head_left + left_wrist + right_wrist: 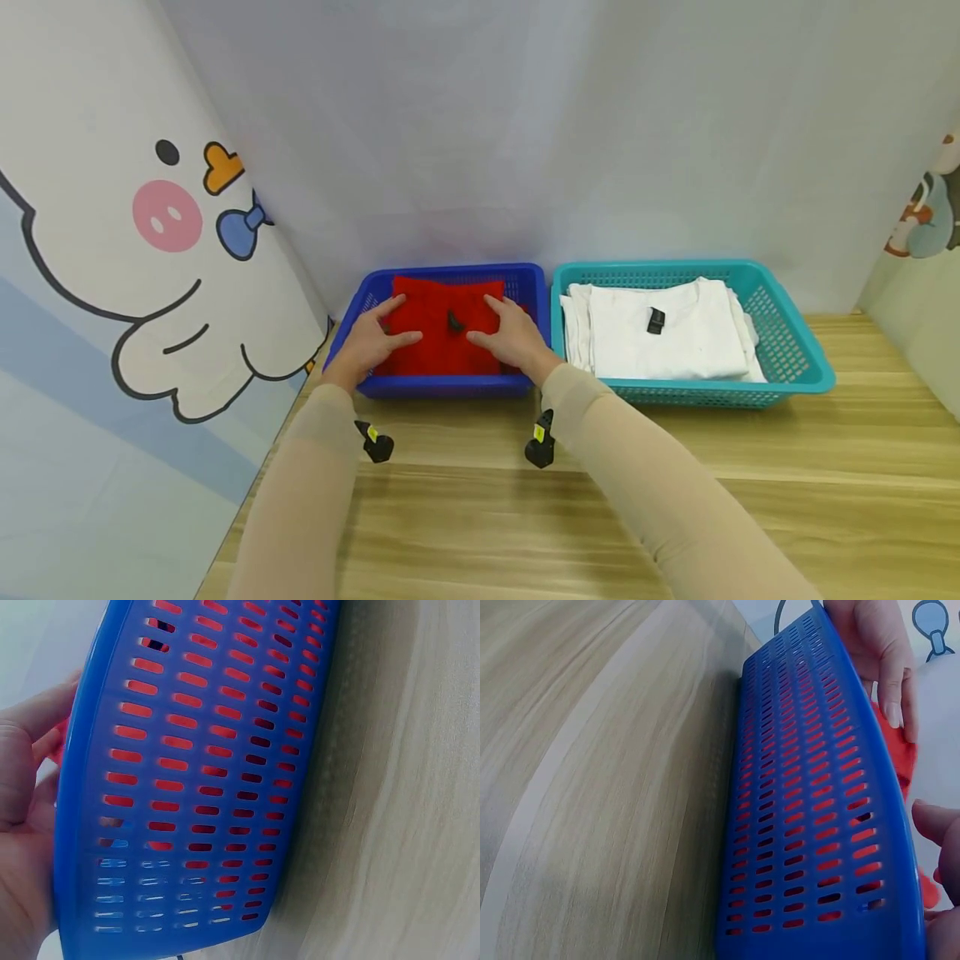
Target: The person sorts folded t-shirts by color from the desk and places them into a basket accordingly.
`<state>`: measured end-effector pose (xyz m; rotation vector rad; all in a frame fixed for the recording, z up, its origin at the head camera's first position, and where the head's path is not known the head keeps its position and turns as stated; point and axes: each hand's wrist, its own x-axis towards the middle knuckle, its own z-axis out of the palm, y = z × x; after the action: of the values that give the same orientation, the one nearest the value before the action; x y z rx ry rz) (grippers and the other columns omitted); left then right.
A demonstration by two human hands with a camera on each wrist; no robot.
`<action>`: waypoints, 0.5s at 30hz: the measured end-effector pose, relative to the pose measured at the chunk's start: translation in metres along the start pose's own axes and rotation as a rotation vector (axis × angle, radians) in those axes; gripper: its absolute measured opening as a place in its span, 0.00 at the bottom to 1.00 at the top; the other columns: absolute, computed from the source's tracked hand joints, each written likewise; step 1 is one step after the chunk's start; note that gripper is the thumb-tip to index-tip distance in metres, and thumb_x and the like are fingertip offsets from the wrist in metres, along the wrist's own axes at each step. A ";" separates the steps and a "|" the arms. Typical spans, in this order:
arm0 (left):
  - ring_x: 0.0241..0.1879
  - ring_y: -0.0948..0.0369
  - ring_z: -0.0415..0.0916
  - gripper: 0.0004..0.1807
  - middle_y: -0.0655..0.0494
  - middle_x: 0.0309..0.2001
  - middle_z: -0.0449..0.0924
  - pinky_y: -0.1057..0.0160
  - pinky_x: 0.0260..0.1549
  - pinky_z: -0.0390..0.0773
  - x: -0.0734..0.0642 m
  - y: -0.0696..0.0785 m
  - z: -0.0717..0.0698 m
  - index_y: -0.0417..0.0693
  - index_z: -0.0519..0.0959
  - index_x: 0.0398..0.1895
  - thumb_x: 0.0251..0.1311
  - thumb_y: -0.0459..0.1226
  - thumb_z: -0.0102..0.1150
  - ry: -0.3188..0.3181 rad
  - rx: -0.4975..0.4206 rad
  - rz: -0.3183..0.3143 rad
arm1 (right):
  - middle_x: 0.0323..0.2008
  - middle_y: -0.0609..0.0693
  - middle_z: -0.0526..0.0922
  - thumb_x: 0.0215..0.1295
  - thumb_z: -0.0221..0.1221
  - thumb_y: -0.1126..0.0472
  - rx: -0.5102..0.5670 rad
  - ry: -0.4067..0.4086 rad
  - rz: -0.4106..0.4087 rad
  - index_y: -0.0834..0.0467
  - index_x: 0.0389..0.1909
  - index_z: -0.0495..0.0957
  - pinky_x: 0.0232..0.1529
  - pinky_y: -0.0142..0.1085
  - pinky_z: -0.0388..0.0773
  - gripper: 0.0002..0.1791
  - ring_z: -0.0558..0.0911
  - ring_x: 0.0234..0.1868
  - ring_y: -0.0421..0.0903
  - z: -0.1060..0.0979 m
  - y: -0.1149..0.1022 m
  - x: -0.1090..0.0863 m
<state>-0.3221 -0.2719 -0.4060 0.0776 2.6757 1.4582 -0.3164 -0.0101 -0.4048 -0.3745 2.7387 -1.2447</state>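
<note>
A folded red garment [438, 354] with a small dark label at its collar lies in the blue basket [450, 385]. My left hand [367, 340] reaches over the basket's left side, thumb and fingers spread on the garment's left part. Over its right part lies my right hand [517, 336], fingers extended and thumb pointing inward. Through the slots of the basket's front wall [217, 750] in the left wrist view, red cloth shows. The right wrist view has the left hand's fingers [891, 682] just above the red cloth at the far end.
Right beside the blue basket stands a teal basket [798, 386] with folded white shirts [667, 342], the top one with a black label. Both stand on a wood-grain table [450, 517] against a pale curtain [480, 125]. A cartoon-printed panel [97, 333] borders the left.
</note>
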 end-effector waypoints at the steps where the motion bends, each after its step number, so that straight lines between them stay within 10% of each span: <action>1: 0.67 0.47 0.56 0.45 0.54 0.75 0.47 0.48 0.59 0.69 0.000 0.001 0.000 0.65 0.55 0.75 0.56 0.48 0.68 0.004 0.009 -0.002 | 0.74 0.55 0.52 0.64 0.60 0.45 -0.002 -0.005 0.001 0.48 0.75 0.53 0.67 0.53 0.58 0.42 0.53 0.73 0.56 0.000 0.000 0.000; 9: 0.63 0.47 0.66 0.47 0.50 0.75 0.48 0.47 0.54 0.74 -0.001 0.006 -0.008 0.60 0.52 0.76 0.56 0.55 0.64 0.036 0.187 0.022 | 0.73 0.56 0.54 0.64 0.59 0.44 -0.007 0.002 -0.024 0.51 0.74 0.56 0.68 0.54 0.57 0.41 0.52 0.73 0.56 -0.005 0.001 -0.001; 15: 0.66 0.45 0.61 0.48 0.45 0.75 0.47 0.40 0.58 0.67 -0.019 0.018 -0.011 0.54 0.53 0.76 0.57 0.61 0.59 0.033 0.443 0.165 | 0.75 0.55 0.50 0.64 0.59 0.41 -0.071 0.015 -0.131 0.48 0.74 0.55 0.65 0.57 0.60 0.41 0.51 0.73 0.57 -0.031 0.005 -0.021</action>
<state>-0.3049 -0.2734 -0.3842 0.3137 3.0289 0.8756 -0.3032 0.0213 -0.3886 -0.5627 2.8168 -1.1851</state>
